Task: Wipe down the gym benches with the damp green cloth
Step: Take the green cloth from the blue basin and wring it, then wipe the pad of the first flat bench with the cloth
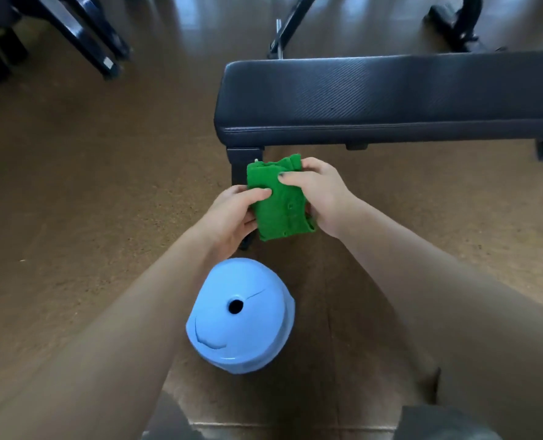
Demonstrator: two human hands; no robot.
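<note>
A folded green cloth (pixel 279 201) is held in the air between both hands, just in front of and below the near edge of a black padded gym bench (pixel 391 96). My left hand (pixel 232 214) grips the cloth's left side with the thumb on top. My right hand (pixel 321 195) grips its right side, fingers lying across the upper part. The bench runs from the centre to the right edge, its top bare, and one black leg (pixel 243 166) shows behind the cloth.
A light blue domed container (pixel 241 315) with a round hole in its top sits on the brown floor below my hands. Black frames of other gym equipment (pixel 82 33) stand at the upper left, with more equipment (pixel 454 23) at the upper right.
</note>
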